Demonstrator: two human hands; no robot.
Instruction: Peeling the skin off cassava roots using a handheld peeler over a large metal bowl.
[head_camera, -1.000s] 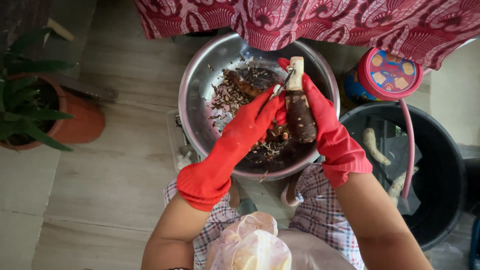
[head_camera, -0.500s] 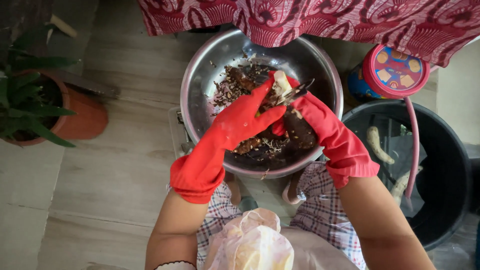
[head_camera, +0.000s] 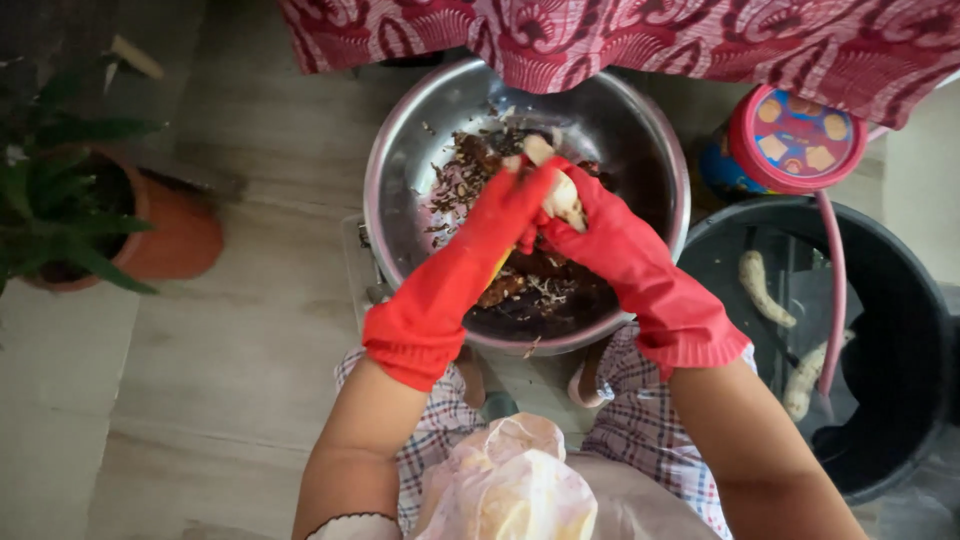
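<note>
Head view, landmark: I take the steel bowl (head_camera: 400, 180) on the floor as my reference; everything below is placed against it.
Right hand: my right hand (head_camera: 590, 225), in a red rubber glove, is closed around the root (head_camera: 560, 195) over the middle of the bowl. Only the pale, peeled top of the root shows past the glove.
Left hand: my left hand (head_camera: 510, 200), also gloved red, is pressed against the root from the bowl's left side, fingers curled tight. I cannot tell whether it holds the blade now; a sliver of yellow shows under the wrist.
What changed: a second ago the root stood upright and mostly brown, with a small blade at its tip; now it is tilted down into the bowl and my hands have closed together over it. I judge another stretch of skin has come away.
Peelings: dark scraps (head_camera: 470, 170) lie in the bowl under and behind my hands.
Right of the bowl: a black bucket (head_camera: 900, 300) holds pale peeled roots (head_camera: 757, 285); a round tin with a pink lid (head_camera: 790, 140) sits beyond it.
Left of the bowl: a potted plant (head_camera: 90, 220), well apart.
Above the bowl: red patterned cloth (head_camera: 640, 40).
</note>
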